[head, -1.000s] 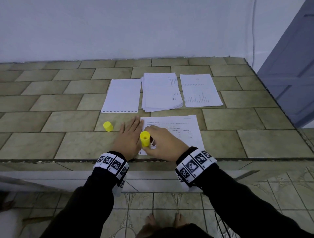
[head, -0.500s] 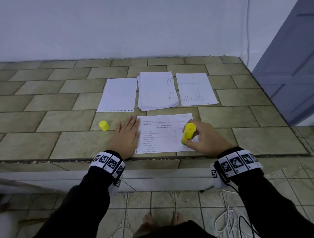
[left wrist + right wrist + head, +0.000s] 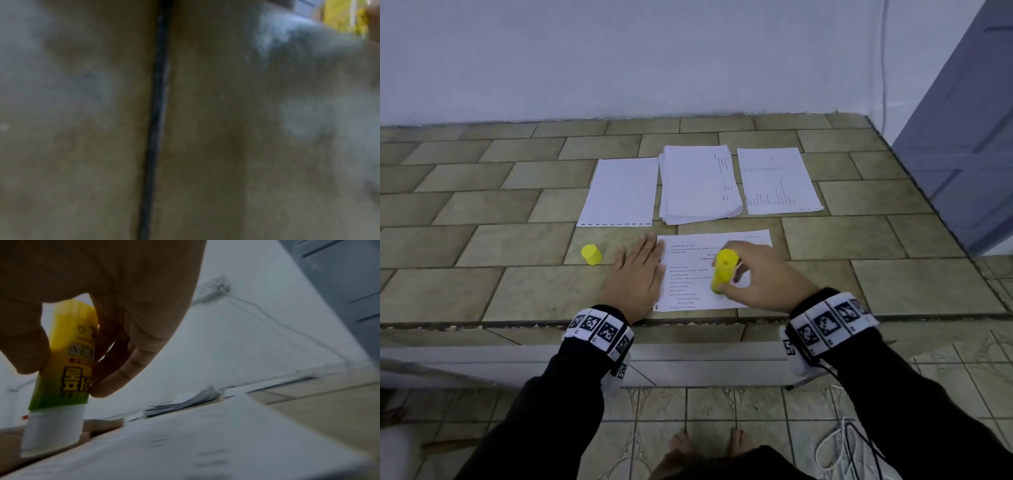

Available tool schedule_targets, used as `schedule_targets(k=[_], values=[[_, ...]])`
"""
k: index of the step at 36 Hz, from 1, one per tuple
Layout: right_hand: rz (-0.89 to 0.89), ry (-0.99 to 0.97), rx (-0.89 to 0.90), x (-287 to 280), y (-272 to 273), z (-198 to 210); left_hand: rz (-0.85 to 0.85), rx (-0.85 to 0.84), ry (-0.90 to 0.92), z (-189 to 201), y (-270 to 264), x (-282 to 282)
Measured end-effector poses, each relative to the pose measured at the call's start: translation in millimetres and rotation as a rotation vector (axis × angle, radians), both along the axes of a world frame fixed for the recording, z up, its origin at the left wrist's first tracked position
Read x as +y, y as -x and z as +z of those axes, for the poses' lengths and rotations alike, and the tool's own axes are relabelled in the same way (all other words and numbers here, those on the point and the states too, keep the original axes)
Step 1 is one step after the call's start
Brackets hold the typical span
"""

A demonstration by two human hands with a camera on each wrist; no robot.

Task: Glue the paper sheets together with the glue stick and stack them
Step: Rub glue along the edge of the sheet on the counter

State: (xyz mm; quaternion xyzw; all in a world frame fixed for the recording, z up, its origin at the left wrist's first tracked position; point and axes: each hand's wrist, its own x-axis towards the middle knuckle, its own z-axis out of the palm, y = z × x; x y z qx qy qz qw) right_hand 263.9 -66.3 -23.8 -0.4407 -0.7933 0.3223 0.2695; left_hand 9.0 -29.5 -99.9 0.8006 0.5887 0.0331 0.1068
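Observation:
A printed paper sheet (image 3: 751,245) lies near the counter's front edge. My right hand (image 3: 751,277) grips the yellow glue stick (image 3: 723,270) upside down, its white tip pressed on the sheet's lower middle; the right wrist view shows the glue stick (image 3: 68,363) pinched between thumb and fingers. My left hand (image 3: 638,274) lies flat on the tile, fingertips touching the sheet's left edge. The yellow cap (image 3: 591,254) stands alone left of that hand. Behind lie a blank sheet (image 3: 619,192), a paper stack (image 3: 698,185) and another printed sheet (image 3: 777,181).
The tiled counter (image 3: 482,240) ends at a front edge just under my wrists and meets a white wall behind. A grey door (image 3: 969,137) stands at the right. Cables (image 3: 839,445) lie on the floor below. The left wrist view shows only blurred tile.
My right hand has swept the glue stick from the sheet's left edge to its right side and back toward the lower middle. The left hand has stayed flat in place.

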Motion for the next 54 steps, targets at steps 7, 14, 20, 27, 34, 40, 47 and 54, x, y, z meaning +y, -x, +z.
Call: schedule_targets(k=[7, 14, 20, 27, 34, 40, 47, 54], values=[[0.165, -0.022, -0.088, 9, 58, 10, -0.023, -0.001, 0.011, 2, 1, 0], [0.232, -0.055, -0.126, 23, 70, 6, -0.037, -0.067, 0.011, 3, 3, -3], [0.180, -0.002, -0.133, 49, 71, 12, -0.051, -0.029, 0.002, 2, 3, -1], [0.027, 0.071, -0.193, 88, 71, 11, -0.025, -0.022, 0.014, 3, 1, -2], [-0.064, 0.091, -0.195, 99, 65, 10, -0.014, -0.042, 0.013, 4, 0, -2], [-0.106, 0.130, -0.066, 72, 39, 11, -0.011, -0.055, 0.007, 3, 0, -2], [-0.054, 0.185, -0.070, 28, -1, 7, 0.021, -0.124, 0.009, 4, -1, -4], [0.036, 0.129, -0.091, 10, -5, 1, 0.010, -0.005, 0.025, 7, -3, -3]])
